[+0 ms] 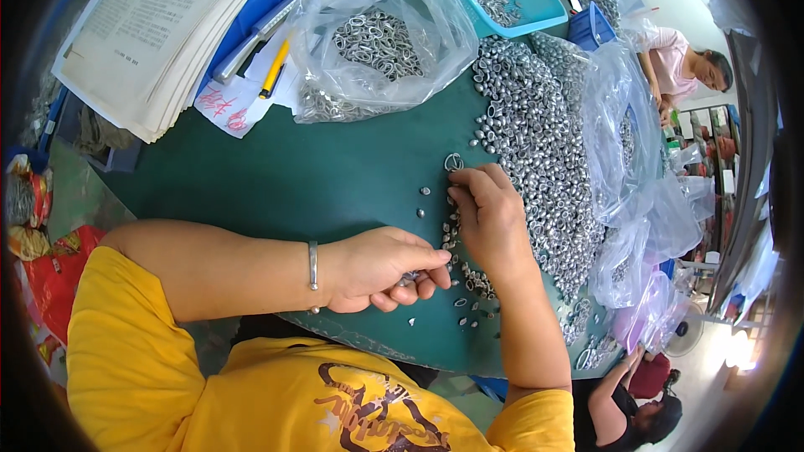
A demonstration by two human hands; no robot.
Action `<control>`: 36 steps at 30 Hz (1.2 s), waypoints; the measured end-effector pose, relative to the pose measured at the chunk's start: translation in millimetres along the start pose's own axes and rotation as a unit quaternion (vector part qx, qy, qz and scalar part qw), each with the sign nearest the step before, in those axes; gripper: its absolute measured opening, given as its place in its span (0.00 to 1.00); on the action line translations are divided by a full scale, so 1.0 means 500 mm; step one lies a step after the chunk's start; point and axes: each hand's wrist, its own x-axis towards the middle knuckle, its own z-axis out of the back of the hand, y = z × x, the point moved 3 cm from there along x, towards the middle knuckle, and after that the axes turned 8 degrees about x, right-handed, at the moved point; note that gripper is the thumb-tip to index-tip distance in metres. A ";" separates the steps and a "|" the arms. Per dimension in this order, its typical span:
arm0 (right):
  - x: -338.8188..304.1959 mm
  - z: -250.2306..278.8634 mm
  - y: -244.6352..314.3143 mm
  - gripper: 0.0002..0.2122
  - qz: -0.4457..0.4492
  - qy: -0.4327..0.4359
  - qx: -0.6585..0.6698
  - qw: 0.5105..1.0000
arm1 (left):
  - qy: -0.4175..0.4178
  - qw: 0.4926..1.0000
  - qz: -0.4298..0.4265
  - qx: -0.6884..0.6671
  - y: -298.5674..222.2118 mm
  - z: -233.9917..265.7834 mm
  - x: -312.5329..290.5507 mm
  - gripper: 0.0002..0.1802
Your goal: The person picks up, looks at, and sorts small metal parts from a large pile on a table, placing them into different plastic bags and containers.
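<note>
My left hand [381,272], with a metal bangle [313,266] on its wrist, is closed palm-up, fingers curled round some small silver metal pieces [409,276]. My right hand [492,213] is above the green tabletop, its thumb and forefinger pinched at a small silver oval ring [454,162]. How far the fingertips wrap the ring is partly hidden. Beside my right hand spreads a large heap of shiny silver metal pieces [536,117]. A few loose silver pieces [465,303] lie scattered between and below the hands.
An open plastic bag of silver rings [378,46] stands at the far side, near a yellow marker [275,69] and a paper stack [159,25]. Behind the heap are a turquoise basket [536,4] and clear bags [615,134]. Other people [674,63] sit at the right.
</note>
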 end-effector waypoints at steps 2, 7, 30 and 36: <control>-0.007 0.005 -0.001 0.08 0.001 0.003 -0.045 0.999 | 0.004 1.000 0.003 0.001 0.002 0.002 0.001 0.16; -0.044 0.015 -0.040 0.06 -0.199 -0.025 0.232 0.952 | 0.007 1.000 -0.002 0.001 0.000 0.002 0.007 0.16; -0.115 0.036 -0.023 0.05 -0.303 -0.090 0.615 0.722 | -0.005 1.000 0.013 -0.012 -0.005 -0.002 0.001 0.15; -0.133 0.032 -0.017 0.05 -0.221 -0.035 0.752 0.620 | -0.006 0.999 0.025 0.026 -0.005 -0.012 -0.001 0.17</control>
